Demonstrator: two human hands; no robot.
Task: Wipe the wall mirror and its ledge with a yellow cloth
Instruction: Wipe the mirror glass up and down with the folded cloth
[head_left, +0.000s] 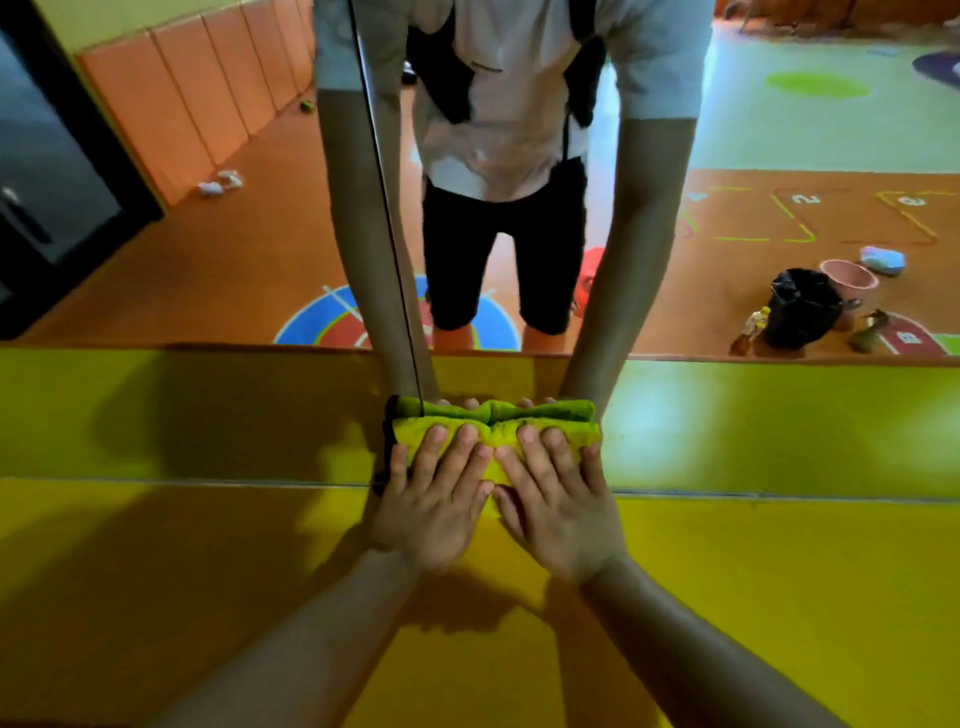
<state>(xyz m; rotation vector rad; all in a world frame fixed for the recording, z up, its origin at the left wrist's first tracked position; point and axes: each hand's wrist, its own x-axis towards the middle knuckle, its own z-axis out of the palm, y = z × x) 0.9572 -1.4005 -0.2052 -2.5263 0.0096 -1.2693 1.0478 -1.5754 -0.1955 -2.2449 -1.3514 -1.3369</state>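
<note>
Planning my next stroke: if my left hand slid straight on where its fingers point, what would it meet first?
Most likely the wall mirror: the left hand presses the yellow cloth, whose far edge seems against the glass.

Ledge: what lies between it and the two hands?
The folded yellow cloth lies there, under the fingers of the left hand and right hand, as the head view shows.

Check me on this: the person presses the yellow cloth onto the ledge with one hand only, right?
No, with both. The head view shows the left hand and right hand flat, side by side, pressing the yellow cloth onto the ledge.
</note>
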